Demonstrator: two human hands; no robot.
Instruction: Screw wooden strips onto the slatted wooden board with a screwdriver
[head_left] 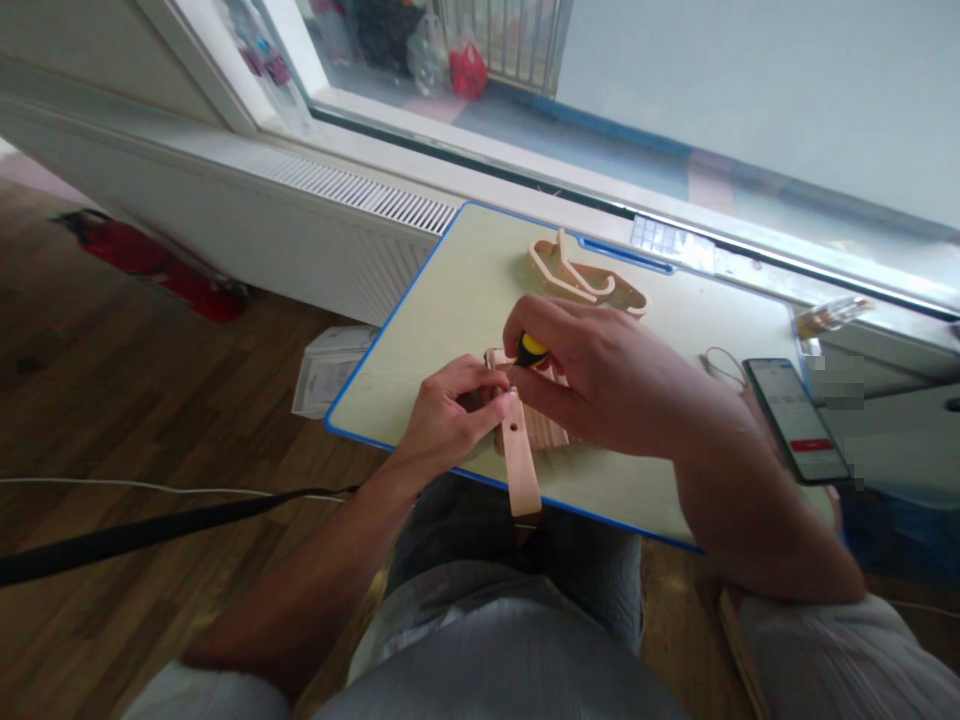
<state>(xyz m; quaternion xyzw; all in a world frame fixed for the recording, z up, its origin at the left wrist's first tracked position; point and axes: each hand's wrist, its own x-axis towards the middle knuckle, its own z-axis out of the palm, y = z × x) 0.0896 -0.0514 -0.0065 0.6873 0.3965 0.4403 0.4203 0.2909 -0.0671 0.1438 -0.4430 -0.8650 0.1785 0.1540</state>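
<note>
My right hand [592, 365] is closed round a screwdriver with a yellow and black handle [532, 349], its tip pointing down to the left. My left hand [461, 405] pinches thumb and forefinger together just below that tip; a small shiny bit shows there, too small to name. Under the fingers lies a flat tan strip [520, 465] with a dark hole, its near end reaching over the table's front edge. Beneath both hands, partly hidden, is a wood-coloured piece with striped grain [547, 428]. Further back rests a second tan piece with curved, looped strips [581, 280].
The pale table [427, 340] has a blue rim and stands against a windowsill and a radiator [360, 190]. A phone [795, 418] lies at the right edge, near a thin cord loop [724, 365]. A clear box [334, 370] is left of the table; a red fire extinguisher [150, 260] lies beyond.
</note>
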